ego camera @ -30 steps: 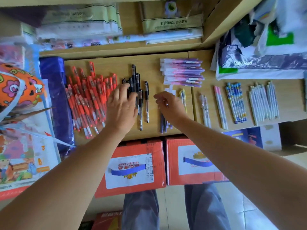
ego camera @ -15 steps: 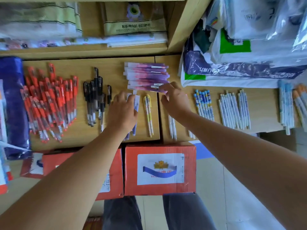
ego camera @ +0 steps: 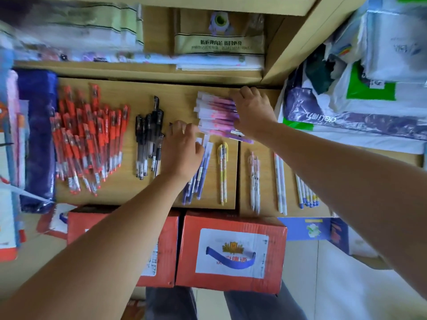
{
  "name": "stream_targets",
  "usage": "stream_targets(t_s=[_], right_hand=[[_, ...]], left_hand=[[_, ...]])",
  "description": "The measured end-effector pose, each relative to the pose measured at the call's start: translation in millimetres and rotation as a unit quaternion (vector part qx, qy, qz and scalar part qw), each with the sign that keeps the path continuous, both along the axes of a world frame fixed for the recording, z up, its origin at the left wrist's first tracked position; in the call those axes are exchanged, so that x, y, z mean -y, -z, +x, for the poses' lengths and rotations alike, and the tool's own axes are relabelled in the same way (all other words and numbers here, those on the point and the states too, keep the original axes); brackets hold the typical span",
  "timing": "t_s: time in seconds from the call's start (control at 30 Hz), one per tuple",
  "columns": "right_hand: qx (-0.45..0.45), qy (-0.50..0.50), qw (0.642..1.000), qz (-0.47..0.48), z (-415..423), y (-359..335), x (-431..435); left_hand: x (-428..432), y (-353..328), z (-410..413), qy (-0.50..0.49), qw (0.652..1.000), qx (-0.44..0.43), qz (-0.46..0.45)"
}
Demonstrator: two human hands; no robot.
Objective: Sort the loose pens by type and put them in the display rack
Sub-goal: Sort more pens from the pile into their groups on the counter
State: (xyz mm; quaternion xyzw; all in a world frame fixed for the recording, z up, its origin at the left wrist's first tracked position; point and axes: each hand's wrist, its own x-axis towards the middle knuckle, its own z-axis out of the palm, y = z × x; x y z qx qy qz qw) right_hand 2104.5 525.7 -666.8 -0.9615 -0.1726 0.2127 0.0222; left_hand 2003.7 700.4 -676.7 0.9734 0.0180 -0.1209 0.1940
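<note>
Here both forearms are extended forward over the wooden table (ego camera: 129,93), palms down. The right hand (ego camera: 253,112) is laid across the right end of the stack of pink-and-purple pens (ego camera: 216,114), fingers spread and curled over the stack's far and near edges; whether any pen is actually gripped cannot be told. The left hand (ego camera: 183,150) is placed flat, fingers loosely together, on the upper ends of the blue pens (ego camera: 199,179) — nothing is seen pinched under it.

Pens are laid out in sorted groups on the table. The red pens (ego camera: 89,139) are heaped at the left, beside a dark blue bag (ego camera: 37,135). The black pens (ego camera: 149,144) lie just left of the left hand. A pair of yellow pens (ego camera: 223,172) lies right of the blue ones, then white pens (ego camera: 255,181) and further white-and-blue pens (ego camera: 305,192) partly hidden under the right forearm. Two red cardboard boxes (ego camera: 231,250) stand below the table's front edge.

Compared with half a second ago: the right hand has been moved from the near right corner of the pink-and-purple stack up onto its right end, covering more of it. The left hand has been shifted slightly up and toward the stack — still on the blue pens. The pen groups appear unmoved.
</note>
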Motion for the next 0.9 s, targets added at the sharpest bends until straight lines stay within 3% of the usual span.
stream_targets(t_s=[0.2,0.57,0.8,0.9], right_hand=[[0.011,-0.028,0.999,-0.043,4.9,0.9,-4.7],[-0.001,-0.015,1.0,0.0,3.6,2.4,6.9],[-0.026,0.049,0.993,0.107,2.7,-2.6,20.2],[-0.065,0.061,0.979,0.182,-0.4,-11.7,15.8]], left_hand=[[-2.8,1.8,5.3,-0.015,1.0,-0.003,-0.024],[-5.0,8.7,11.5,-0.05,0.997,-0.025,-0.046],[0.6,0.6,17.2,-0.068,0.995,-0.005,-0.073],[12.3,-8.4,25.9,-0.131,0.975,-0.014,-0.177]])
